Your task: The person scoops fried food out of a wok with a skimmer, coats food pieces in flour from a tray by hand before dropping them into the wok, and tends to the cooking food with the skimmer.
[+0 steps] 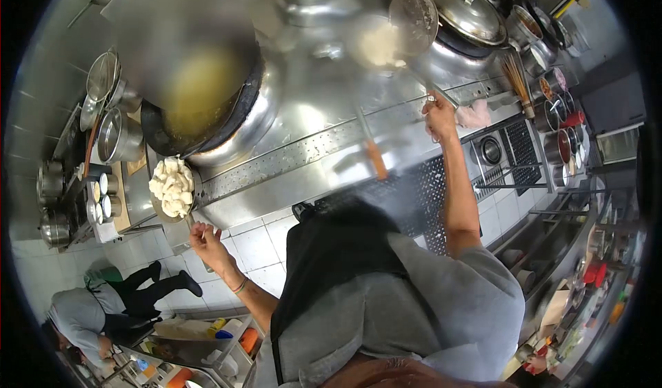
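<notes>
Scoop (pixel 162 208) heaped with white pieces (pixel 172 184), just beside the left end of the front edge of the worktop (pixel 310 115), close under the wok (pixel 155 138). Left hand (pixel 210 244) loosely closed round its handle (pixel 190 220), a little below the bowl. Likely heavy at the bowl end and quick to tip, given a heap so full; handle likely stiff. Pieces probably soft, perhaps slippery, easily squashed or shed over the rim. Best held by the handle, firmly and fairly near the bowl, with the rim kept level and fingers off the heap.

Hands well apart. Right hand (pixel 440 117) clamped on the thin rod of a ladle (pixel 427 84) above the front edge, rod slanting toward pale food (pixel 378 46) farther back; too blurred there to be sure of what carries that food. Pink cloth (pixel 474 114) just beside the right hand. Between the hands, across the front edge, a tool with an orange grip (pixel 376 160).

Farther out, yellow liquid (pixel 203 91) in the wok, smeared in view. Toward the back right corner, a shiny lid (pixel 467 12); nearer the right end, a bundle of sticks (pixel 516 76). Beyond the left end, low down, another person (pixel 79 313), bent forward.
</notes>
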A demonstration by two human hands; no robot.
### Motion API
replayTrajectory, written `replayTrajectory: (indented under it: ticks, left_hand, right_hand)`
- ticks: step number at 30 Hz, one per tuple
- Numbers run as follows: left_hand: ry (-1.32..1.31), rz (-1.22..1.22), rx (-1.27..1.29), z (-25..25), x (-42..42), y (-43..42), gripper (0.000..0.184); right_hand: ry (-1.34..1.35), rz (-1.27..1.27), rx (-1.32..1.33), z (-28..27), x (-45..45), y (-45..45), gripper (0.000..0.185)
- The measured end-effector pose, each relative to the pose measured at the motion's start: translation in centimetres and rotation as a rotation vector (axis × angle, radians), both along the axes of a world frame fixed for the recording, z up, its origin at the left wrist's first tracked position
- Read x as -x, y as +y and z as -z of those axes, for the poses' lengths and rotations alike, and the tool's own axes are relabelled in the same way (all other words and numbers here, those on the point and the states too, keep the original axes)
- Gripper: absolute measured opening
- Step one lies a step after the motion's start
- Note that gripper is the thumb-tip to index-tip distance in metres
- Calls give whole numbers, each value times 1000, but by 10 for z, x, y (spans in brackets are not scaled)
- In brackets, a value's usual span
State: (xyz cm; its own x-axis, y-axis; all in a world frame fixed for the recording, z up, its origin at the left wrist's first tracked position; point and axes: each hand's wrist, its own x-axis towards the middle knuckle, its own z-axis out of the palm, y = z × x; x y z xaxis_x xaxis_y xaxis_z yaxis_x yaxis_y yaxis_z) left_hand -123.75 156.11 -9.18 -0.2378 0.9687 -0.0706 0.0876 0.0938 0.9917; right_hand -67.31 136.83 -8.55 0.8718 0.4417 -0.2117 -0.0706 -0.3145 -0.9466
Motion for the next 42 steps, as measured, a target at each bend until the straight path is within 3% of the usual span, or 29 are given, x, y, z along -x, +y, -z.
replayTrajectory:
  ticks: [5, 8, 10, 12, 17, 21, 23, 25, 27, 31, 38, 42]
  left_hand:
    - [5, 6, -13, 3, 9, 2, 30]
    - [3, -14, -33, -4, 13, 4, 31]
    - [2, -11, -70, -15, 12, 1, 28]
    - [-49, -28, -111, -21, 8, 4, 25]
    - [-107, 85, -156, -33, 1, 9, 16]
    - [-122, 117, -132, -44, 8, 13, 11]
    - [-106, 115, -118, -44, 16, 14, 9]
    - [-65, 99, -91, -40, 28, 11, 9]
    - [-106, 81, -65, -35, 39, 7, 9]
    - [-166, 87, 4, -26, 63, -3, 10]
    - [-200, 172, -32, -23, 80, 14, 10]
    - [-193, 261, -77, -32, 82, 34, 9]
  right_hand:
    - [-376, -3, 144, -8, 0, 6, 45]
    - [-151, -4, -25, -50, 26, 13, 43]
    - [42, -134, -302, -74, 48, 25, 42]
    - [81, -305, -377, -99, 80, 49, 44]
    - [65, -542, -231, -122, 153, 132, 40]
    - [-645, -652, -8, -74, 179, 224, 37]
    - [-1023, -626, -84, -26, 181, 265, 43]
    - [-874, -639, -60, -32, 208, 279, 46]
    - [-207, -667, 85, -89, 265, 267, 46]
    - [428, -581, -89, -102, 293, 272, 38]
    - [683, -675, -293, -73, 302, 304, 26]
    - [722, -721, -284, -67, 323, 318, 27]
